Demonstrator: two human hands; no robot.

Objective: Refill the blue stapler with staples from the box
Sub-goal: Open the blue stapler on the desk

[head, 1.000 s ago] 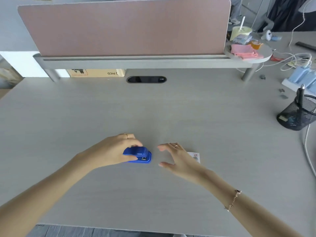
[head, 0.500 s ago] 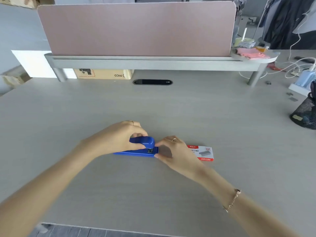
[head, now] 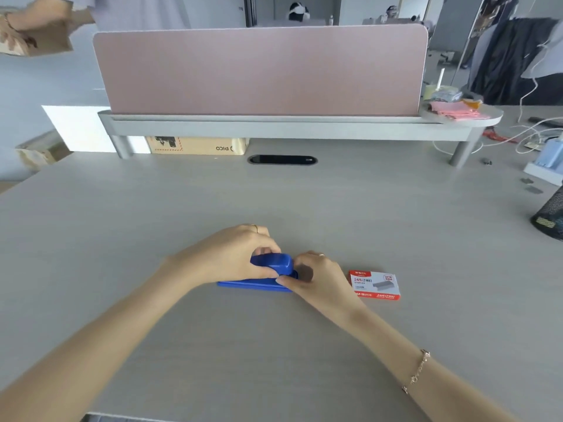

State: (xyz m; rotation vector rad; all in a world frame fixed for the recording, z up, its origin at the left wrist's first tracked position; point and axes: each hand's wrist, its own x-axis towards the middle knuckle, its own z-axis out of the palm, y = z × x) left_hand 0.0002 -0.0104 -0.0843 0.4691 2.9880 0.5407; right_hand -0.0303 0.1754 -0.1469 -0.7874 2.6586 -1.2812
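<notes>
Both our hands have closed in on the blue stapler (head: 268,274) since a second ago: our right hand (head: 316,277), then hovering open beside it, now pinches its front end with thumb and fingertips, while our left hand (head: 231,257) stays clamped over the top arm. We judge the cover is about to be swung open, the first step toward loading; the magazine is not yet exposed. The stapler sits on the table (head: 274,345) near centre, and the red-and-white staple box (head: 376,284) lies shut just beside our right hand, untouched. Bare table spreads wide on every side. The pink divider (head: 259,71) and its grey shelf (head: 274,127) stand well apart, and the black mesh pen holder (head: 551,217) keeps to the far right edge.
</notes>
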